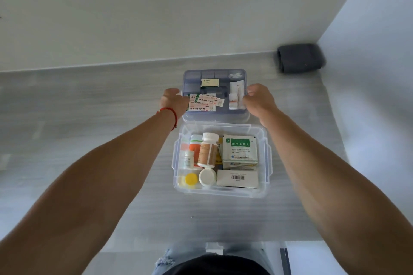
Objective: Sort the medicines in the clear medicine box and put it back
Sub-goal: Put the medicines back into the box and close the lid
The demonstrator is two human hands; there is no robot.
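My left hand [173, 101] and right hand [260, 101] grip the tray's [215, 116] short ends; the clear medicine box [220, 192] lies directly nearer me.

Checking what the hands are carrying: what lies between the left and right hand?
In the head view, the bluish clear compartment tray spans between the left hand and right hand, holding red-and-white plaster packets and white sachets.
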